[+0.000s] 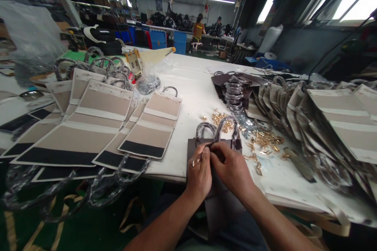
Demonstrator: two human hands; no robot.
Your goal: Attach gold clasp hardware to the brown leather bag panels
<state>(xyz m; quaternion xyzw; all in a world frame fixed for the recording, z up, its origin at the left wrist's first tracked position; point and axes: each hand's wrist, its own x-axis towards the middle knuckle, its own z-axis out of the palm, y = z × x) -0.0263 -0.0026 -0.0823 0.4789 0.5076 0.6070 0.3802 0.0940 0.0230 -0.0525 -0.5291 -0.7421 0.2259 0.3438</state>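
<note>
A dark brown bag (193,147) hangs over the front edge of the table, with two plastic-wrapped loop handles (228,121) standing up from its top. My left hand (198,172) is closed on the upper part of the bag, thumb up. Gold metal (196,162) shows at its fingers; I cannot tell whether it is a ring or a fitting. Pinched against the left fingertips, my right hand (231,164) grips a dark bit at the bag's top edge. Exactly what lies between the fingertips is hidden. Loose gold metal fittings (266,140) lie just beyond the right hand.
Beige bag panels (97,104) with black lower bands are piled on the left, some overhanging the white table (194,74). More panels (338,106) stack up at right, near a dark brown pile (224,80). A dark green flat tool (299,164) lies nearby. Another person (198,29) sits far back.
</note>
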